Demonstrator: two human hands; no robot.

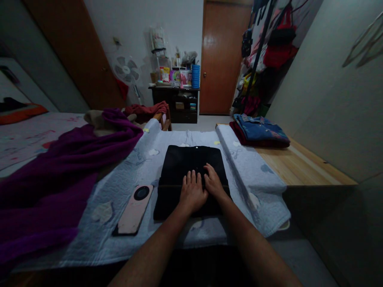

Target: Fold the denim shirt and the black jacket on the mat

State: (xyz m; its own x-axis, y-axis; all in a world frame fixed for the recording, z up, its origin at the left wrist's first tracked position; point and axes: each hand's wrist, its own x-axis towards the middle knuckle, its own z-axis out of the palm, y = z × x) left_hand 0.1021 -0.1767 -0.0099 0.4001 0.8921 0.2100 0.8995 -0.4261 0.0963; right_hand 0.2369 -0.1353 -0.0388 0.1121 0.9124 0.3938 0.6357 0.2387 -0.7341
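Note:
A folded black garment (179,163) lies flat on the pale blue quilted cover (167,137), straight in front of me. My left hand (193,191) rests palm down on its middle, fingers stretched out and pointing away. Just beside it, my right hand (213,180) also lies on the black cloth, its fingers extended and the thumb side toward the left hand. Neither hand grips anything. To the left of the garment is a pink phone (133,211), back side up, with a round dark camera ring.
A purple blanket (74,167) is bunched on the left. Folded clothes, blue over dark red (260,129), sit on a wooden ledge (278,159) at the right. Farther off are a fan (127,69), a dark cabinet (175,101) and a brown door (224,59).

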